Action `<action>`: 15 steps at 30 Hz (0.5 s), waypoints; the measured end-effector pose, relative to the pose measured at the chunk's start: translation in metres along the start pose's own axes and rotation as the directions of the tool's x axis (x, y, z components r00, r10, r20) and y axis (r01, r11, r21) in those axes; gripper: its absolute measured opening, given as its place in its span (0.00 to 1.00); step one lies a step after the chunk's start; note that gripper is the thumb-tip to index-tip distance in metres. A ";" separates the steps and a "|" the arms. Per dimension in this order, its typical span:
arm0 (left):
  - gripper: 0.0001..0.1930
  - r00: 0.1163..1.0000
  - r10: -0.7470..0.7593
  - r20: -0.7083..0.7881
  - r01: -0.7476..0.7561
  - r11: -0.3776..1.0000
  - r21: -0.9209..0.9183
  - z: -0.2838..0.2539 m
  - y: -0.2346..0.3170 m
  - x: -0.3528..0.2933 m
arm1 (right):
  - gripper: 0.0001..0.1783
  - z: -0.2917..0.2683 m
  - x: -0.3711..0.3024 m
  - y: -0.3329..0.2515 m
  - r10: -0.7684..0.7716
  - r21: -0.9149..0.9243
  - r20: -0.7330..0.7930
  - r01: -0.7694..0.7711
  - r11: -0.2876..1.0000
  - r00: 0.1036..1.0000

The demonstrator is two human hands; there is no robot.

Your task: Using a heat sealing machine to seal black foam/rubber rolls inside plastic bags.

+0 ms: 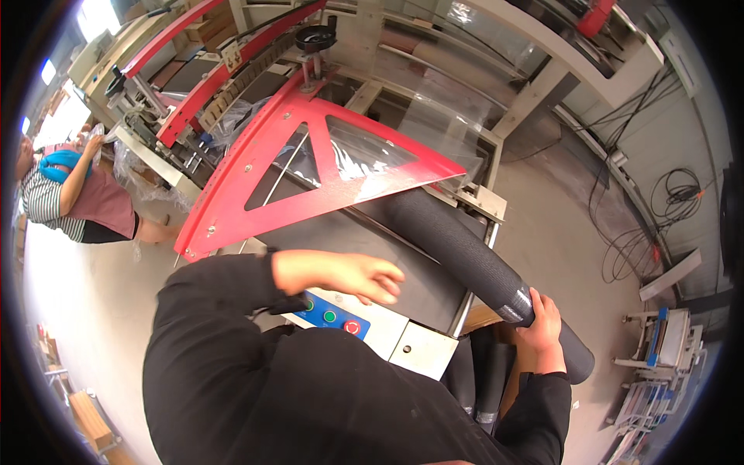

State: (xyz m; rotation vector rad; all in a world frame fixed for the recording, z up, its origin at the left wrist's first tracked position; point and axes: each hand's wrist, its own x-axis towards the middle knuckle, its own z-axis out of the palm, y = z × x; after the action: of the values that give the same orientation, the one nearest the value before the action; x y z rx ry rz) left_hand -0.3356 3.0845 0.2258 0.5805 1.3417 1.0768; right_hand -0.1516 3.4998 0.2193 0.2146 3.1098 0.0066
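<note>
"What's the biggest thing in front of you?"

"One pale machine with a flat, dark bed on top. One red frame, roughly triangular with two openings, spans the bed's far side and left end."

"Anyone about?"

"One co-worker in a striped top, well off to my left."

"And the roll?"

"The black roll slants across the bed's right edge. Its far part lies beside the red frame's pointed corner; its near part juts past the bed's near right corner. A dark length shows beyond my fingers too, but I can't tell whether it's the same roll or a second. Below that corner I count two more dark rolls, side by side."

"How are you holding your arms?"

"Hands well apart. My right forearm comes up from below, and the right hand is clasped on the black roll, fingers over the top, just beside its one shiny band. My left arm is bent, forearm across my front, and the left hand reaches over the bed's near edge, fingers loose and slightly curled. I can't tell if it touches the bed."

"Smallest things?"

"Three buttons on one blue panel along the near edge: two green, one red."
</note>
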 end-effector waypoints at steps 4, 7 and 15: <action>0.29 0.944 0.110 -0.311 -0.126 0.992 -0.030 -0.045 -0.006 -0.102 | 0.49 0.022 0.034 -0.009 -0.050 0.014 -0.035 0.050 0.999 0.998; 0.23 0.696 0.167 -0.698 -0.183 0.982 0.053 -0.087 -0.011 -0.180 | 0.47 0.027 0.059 -0.029 -0.079 0.024 -0.016 0.080 0.997 0.997; 0.33 0.212 -0.264 -0.941 0.204 0.954 -0.222 -0.197 -0.070 -0.247 | 0.48 0.037 0.121 -0.086 -0.131 0.045 0.009 0.131 0.990 0.991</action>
State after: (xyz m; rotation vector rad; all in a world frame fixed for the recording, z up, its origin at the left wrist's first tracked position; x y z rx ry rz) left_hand -0.4750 2.7930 0.2462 -0.5361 2.3881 1.2275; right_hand -0.2824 3.4315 0.1786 0.0106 3.1071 -0.0652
